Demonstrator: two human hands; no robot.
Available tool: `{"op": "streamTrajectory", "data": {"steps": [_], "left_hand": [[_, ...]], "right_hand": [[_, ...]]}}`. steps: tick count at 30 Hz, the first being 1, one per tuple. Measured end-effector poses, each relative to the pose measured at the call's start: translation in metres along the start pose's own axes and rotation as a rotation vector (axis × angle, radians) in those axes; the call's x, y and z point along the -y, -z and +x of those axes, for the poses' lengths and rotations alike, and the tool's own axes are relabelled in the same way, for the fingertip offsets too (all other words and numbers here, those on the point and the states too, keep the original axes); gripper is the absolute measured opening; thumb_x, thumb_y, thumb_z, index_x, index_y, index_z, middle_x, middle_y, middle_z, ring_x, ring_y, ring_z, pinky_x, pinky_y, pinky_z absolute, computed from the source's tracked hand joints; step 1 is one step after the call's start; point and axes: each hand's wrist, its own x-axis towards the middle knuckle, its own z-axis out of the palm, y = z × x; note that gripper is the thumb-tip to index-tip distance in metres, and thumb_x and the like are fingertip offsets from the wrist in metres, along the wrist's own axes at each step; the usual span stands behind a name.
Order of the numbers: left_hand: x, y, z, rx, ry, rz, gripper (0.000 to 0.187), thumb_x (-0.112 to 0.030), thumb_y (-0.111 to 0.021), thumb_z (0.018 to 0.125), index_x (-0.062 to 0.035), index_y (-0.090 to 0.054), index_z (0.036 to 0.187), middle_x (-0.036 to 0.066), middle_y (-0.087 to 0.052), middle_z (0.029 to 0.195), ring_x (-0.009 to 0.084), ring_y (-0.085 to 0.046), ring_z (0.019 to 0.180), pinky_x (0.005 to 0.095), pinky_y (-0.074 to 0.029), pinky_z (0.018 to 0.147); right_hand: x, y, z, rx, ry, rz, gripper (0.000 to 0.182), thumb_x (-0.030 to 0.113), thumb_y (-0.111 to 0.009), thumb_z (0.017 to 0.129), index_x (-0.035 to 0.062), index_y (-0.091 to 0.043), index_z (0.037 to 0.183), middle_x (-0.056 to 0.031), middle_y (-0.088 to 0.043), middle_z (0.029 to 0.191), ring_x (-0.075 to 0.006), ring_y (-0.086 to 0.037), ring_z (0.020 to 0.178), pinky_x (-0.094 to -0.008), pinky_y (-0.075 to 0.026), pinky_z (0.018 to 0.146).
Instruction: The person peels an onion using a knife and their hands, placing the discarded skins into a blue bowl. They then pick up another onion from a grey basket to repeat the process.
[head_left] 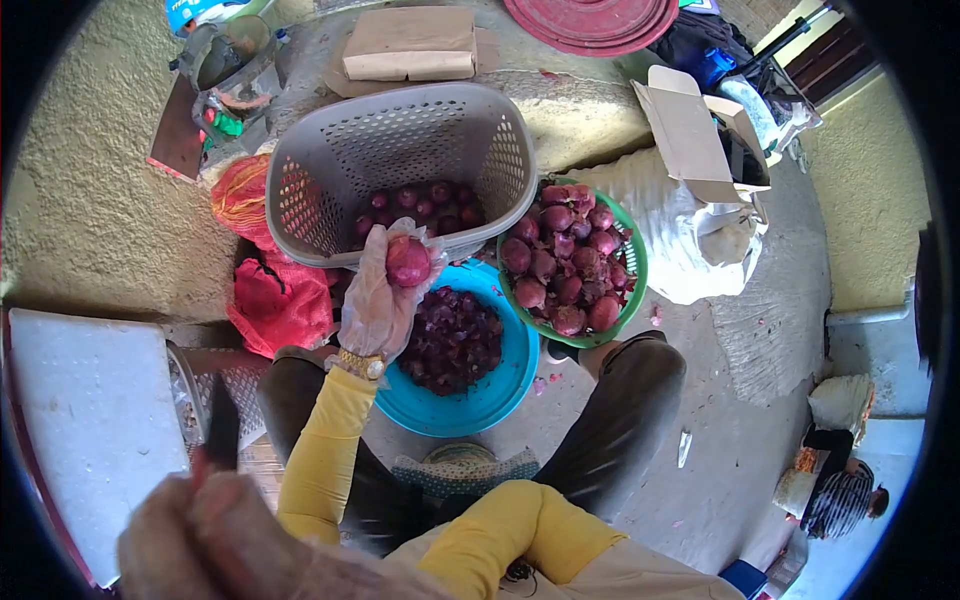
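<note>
My left hand (374, 305), in a clear plastic glove with a gold watch at the wrist, is closed around a red onion (408, 262). It is above the near rim of the grey perforated basket (400, 105), which has several peeled onions at its bottom. Below the onion stands a blue basin (515, 375) full of dark purple onion skins (450, 345). Close to the camera at lower left, my right hand (235, 545) grips a knife (222, 425), its dark blade pointing up. My right hand is blurred.
A green basket (640, 270) of unpeeled red onions stands right of the basin. Red mesh sacks (285, 305) lie left of it. A white sack (690, 255), an open carton (690, 135) and a white box (95, 400) are around. Another person (845, 500) is at far right.
</note>
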Motion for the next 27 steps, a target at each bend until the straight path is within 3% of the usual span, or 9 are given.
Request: {"op": "streamTrajectory", "data": {"steps": [3, 11, 12, 13, 15, 16, 21, 23, 27], "left_hand": [[-0.003, -0.008, 0.0, -0.018, 0.026, -0.016, 0.044, -0.042, -0.05, 0.108, -0.0032, -0.059, 0.127, 0.011, -0.063, 0.12, 0.0268, -0.065, 0.111, 0.0451, -0.056, 0.099], [0.0, -0.004, 0.001, 0.002, 0.01, -0.019, 0.044, -0.042, -0.05, 0.108, -0.0033, -0.059, 0.128, 0.011, -0.064, 0.119, 0.0259, -0.067, 0.107, 0.0441, -0.057, 0.097], [0.001, -0.005, 0.001, 0.003, 0.01, -0.021, 0.044, -0.042, -0.05, 0.108, -0.0033, -0.059, 0.128, 0.011, -0.064, 0.119, 0.0259, -0.067, 0.107, 0.0441, -0.057, 0.097], [0.001, -0.005, 0.001, -0.003, 0.01, -0.016, 0.045, -0.042, -0.05, 0.108, -0.0031, -0.059, 0.128, 0.011, -0.064, 0.12, 0.0262, -0.067, 0.108, 0.0445, -0.057, 0.098], [-0.006, -0.007, 0.0, -0.012, -0.002, -0.001, 0.045, -0.042, -0.05, 0.108, -0.0029, -0.059, 0.128, 0.011, -0.064, 0.12, 0.0266, -0.067, 0.109, 0.0448, -0.057, 0.098], [-0.007, -0.01, -0.001, -0.039, 0.004, 0.004, 0.045, -0.042, -0.05, 0.108, -0.003, -0.059, 0.128, 0.011, -0.063, 0.121, 0.027, -0.067, 0.109, 0.045, -0.057, 0.099], [-0.003, -0.004, 0.0, -0.042, 0.003, -0.005, 0.048, -0.043, -0.049, 0.109, -0.0027, -0.057, 0.134, 0.013, -0.062, 0.123, 0.0309, -0.064, 0.119, 0.0482, -0.055, 0.102], [-0.005, -0.003, 0.001, -0.009, -0.018, 0.001, 0.046, -0.042, -0.048, 0.109, -0.002, -0.058, 0.131, 0.013, -0.062, 0.124, 0.0288, -0.064, 0.117, 0.0452, -0.055, 0.1], [-0.005, -0.005, 0.001, 0.05, -0.055, 0.018, 0.043, -0.039, -0.046, 0.11, -0.0007, -0.061, 0.123, 0.011, -0.061, 0.127, 0.0245, -0.063, 0.113, 0.0391, -0.056, 0.096]], "right_hand": [[0.02, -0.024, -0.021, -0.552, -0.209, 0.416, 0.057, 0.059, -0.034, 0.106, 0.0088, -0.062, 0.105, -0.0053, -0.065, 0.083, -0.0166, -0.065, 0.07, -0.0351, -0.063, 0.063], [0.014, 0.011, -0.004, -0.136, -0.278, -0.147, 0.053, 0.049, -0.039, 0.109, 0.0015, -0.062, 0.106, -0.0146, -0.068, 0.091, -0.0191, -0.071, 0.073, -0.0301, -0.061, 0.059], [-0.041, -0.011, 0.022, 0.013, 0.567, 0.132, 0.053, 0.047, -0.037, 0.11, 0.0017, -0.063, 0.104, -0.015, -0.07, 0.09, -0.0182, -0.072, 0.071, -0.0265, -0.06, 0.058], [-0.026, -0.02, 0.012, 0.013, 0.568, 0.133, 0.053, 0.047, -0.037, 0.11, 0.0017, -0.063, 0.104, -0.015, -0.07, 0.09, -0.0182, -0.072, 0.071, -0.0265, -0.06, 0.058], [0.018, -0.04, -0.023, -0.525, -0.366, 0.694, 0.054, 0.048, -0.034, 0.11, 0.0028, -0.062, 0.108, -0.0148, -0.072, 0.092, -0.0172, -0.073, 0.073, -0.0251, -0.059, 0.057], [-0.013, 0.002, -0.022, -0.093, -0.036, 0.465, 0.056, 0.052, -0.03, 0.109, 0.0049, -0.06, 0.118, -0.014, -0.074, 0.096, -0.0175, -0.074, 0.079, -0.0277, -0.061, 0.059], [0.111, 0.002, -0.03, -0.622, -0.356, -0.36, 0.049, 0.054, -0.047, 0.106, 0.0075, -0.059, 0.116, -0.0044, -0.054, 0.094, -0.0129, -0.056, 0.064, -0.0277, -0.056, 0.064], [0.164, -0.002, -0.014, -0.557, -0.368, -1.547, 0.042, 0.042, -0.048, 0.109, 0.0038, -0.058, 0.125, -0.0059, -0.059, 0.099, -0.0128, -0.061, 0.074, -0.0231, -0.053, 0.073], [0.263, 0.021, 0.005, -0.461, -0.588, -2.19, 0.042, 0.03, -0.055, 0.107, 0.0009, -0.055, 0.137, -0.011, -0.068, 0.107, -0.0244, -0.064, 0.096, -0.0353, -0.051, 0.088]]}}
